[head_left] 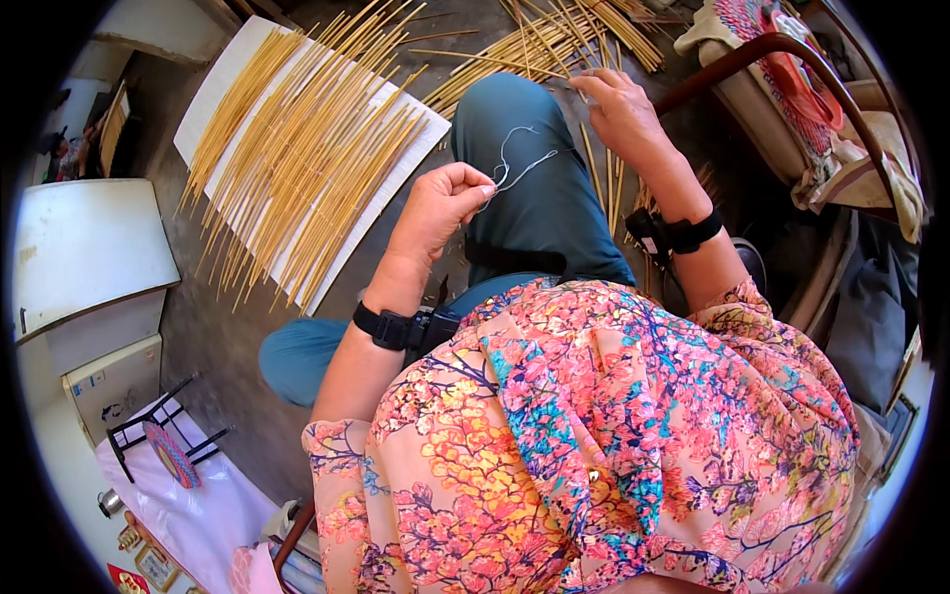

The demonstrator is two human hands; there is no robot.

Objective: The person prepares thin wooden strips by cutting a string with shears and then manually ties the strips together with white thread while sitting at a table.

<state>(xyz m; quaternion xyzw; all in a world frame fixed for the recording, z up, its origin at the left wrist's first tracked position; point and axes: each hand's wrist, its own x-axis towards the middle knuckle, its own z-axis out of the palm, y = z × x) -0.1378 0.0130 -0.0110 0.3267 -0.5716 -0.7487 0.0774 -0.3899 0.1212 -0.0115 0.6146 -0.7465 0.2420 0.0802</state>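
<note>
Our left hand (445, 203) has thumb and finger pressed together on a pale thread (502, 181), above our right knee (500, 109). Our right hand (621, 111) is at the tip of a thin stick (485, 62), near a loose pile (524, 45) on the floor (223, 332); whether it grips anything, we cannot tell. Slack thread ends curl freely (they are fine and easily missed), so they could tangle, or slip away if that pinch eased. Pulling at crossed sticks carelessly might drag neighbours along. Laid sticks (307, 163) overhang a white sheet (220, 84); our left knee (289, 361), near its lower corner, could knock them askew by shifting.
</note>
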